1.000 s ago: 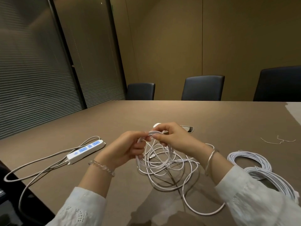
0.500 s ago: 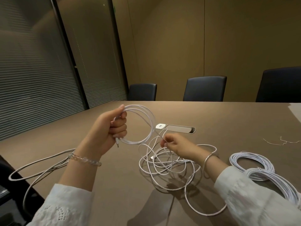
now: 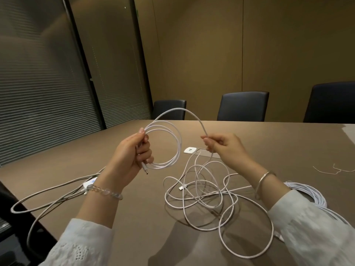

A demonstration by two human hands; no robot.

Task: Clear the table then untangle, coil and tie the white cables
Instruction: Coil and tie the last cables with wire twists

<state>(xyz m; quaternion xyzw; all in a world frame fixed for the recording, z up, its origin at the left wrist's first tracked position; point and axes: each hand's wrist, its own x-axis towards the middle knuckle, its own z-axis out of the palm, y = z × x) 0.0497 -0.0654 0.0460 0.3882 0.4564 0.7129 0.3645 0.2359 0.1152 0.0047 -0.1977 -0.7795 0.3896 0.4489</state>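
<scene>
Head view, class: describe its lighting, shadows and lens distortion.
Head view: dim, warm lighting; soft shadows fall on the table beneath both forearms and the loose white cable; wide-angle lens bends and tilts the dark window frame; hands and cable stay reasonably sharp.

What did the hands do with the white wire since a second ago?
The left hand lifted up off the table, holding a few round loops of the white cable. The right hand rose too and moved right, pinching the next stretch, which arches between the hands. The loose tangle, the coiled bundles at right and the power strip's cord stayed on the table.
</scene>
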